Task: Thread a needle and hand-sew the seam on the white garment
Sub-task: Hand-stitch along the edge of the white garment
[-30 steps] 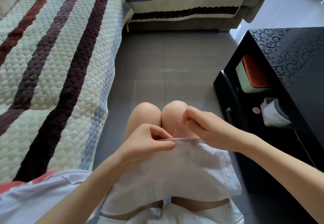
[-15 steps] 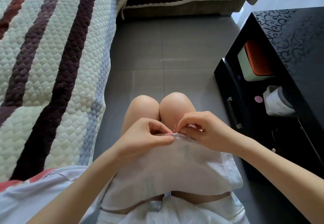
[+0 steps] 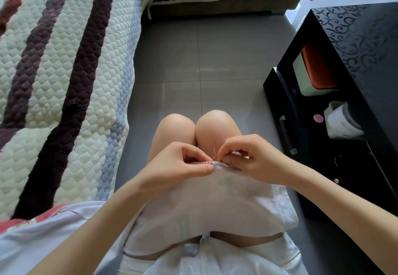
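The thin white cloth garment (image 3: 204, 206) lies spread over my thighs, and its upper edge reaches nearly to my knees. The cloth is so thin that a grey pattern shows faintly through it. Along the upper edge runs the seam (image 3: 201, 162), a short row of small, close pink stitches. From the end of that row a fine pink-red thread (image 3: 214, 151) rises and curves upward in front of my right knee.

My left hand (image 3: 178, 165) is closed on the garment. Its thumb and forefinger pinch the upper edge just where the stitches end, and the other fingers are curled under.

My right hand (image 3: 252, 158) is just beside it, almost touching. Its fingers are curled and its fingertips pinch the same edge on the right of the thread. A thin bright sliver shows between these fingers, but it is too small for me to say whether it is the needle.

On my left is a cream quilted sofa cover with dark stripes (image 3: 64, 81). On my right stands a glossy black table (image 3: 355, 48) on the grey tiled floor (image 3: 204, 59).
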The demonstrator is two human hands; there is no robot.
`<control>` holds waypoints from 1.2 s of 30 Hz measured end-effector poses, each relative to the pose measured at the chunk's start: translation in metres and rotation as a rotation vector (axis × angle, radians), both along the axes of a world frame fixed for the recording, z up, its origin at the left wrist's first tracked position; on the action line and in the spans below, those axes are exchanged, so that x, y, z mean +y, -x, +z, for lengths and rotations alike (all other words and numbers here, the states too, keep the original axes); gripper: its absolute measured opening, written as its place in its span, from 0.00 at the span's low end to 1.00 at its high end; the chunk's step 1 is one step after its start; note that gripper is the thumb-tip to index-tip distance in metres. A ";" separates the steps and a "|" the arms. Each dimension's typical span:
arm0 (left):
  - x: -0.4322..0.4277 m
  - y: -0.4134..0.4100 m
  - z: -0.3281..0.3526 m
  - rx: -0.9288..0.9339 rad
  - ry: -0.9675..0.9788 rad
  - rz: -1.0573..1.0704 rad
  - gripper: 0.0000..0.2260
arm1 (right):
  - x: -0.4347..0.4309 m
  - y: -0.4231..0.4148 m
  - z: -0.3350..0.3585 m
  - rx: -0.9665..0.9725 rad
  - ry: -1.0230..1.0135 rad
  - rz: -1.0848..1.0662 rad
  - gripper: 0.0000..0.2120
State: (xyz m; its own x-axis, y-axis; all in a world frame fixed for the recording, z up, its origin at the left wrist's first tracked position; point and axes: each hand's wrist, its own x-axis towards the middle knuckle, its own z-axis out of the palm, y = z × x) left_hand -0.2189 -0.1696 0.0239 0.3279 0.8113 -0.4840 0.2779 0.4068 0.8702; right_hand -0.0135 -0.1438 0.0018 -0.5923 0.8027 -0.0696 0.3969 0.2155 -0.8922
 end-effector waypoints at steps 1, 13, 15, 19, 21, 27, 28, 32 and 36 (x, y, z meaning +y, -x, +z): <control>0.000 0.000 0.000 -0.004 0.003 -0.002 0.04 | 0.000 0.000 0.001 0.015 0.010 0.000 0.06; -0.002 -0.001 -0.002 -0.190 0.074 -0.008 0.01 | -0.008 0.001 0.009 0.206 0.311 -0.052 0.09; -0.003 -0.001 -0.002 -0.216 0.086 -0.008 0.01 | -0.009 0.001 0.009 0.239 0.375 -0.079 0.06; -0.004 -0.003 -0.002 -0.218 0.084 -0.007 0.01 | -0.012 0.002 0.008 0.271 0.403 -0.075 0.07; -0.005 -0.004 -0.002 -0.212 0.084 0.001 0.02 | -0.013 0.002 0.010 0.266 0.365 -0.055 0.09; -0.008 0.001 -0.002 -0.257 0.094 -0.015 0.03 | -0.013 -0.004 0.010 0.115 0.123 -0.034 0.05; -0.008 0.001 -0.002 -0.271 0.091 -0.011 0.04 | -0.013 -0.007 0.010 0.091 0.073 -0.039 0.05; -0.009 -0.003 -0.002 -0.272 0.050 0.028 0.04 | -0.014 -0.010 0.012 0.026 -0.079 -0.058 0.09; -0.011 -0.005 -0.002 -0.246 -0.027 0.080 0.05 | -0.021 -0.002 0.007 0.072 -0.063 -0.084 0.10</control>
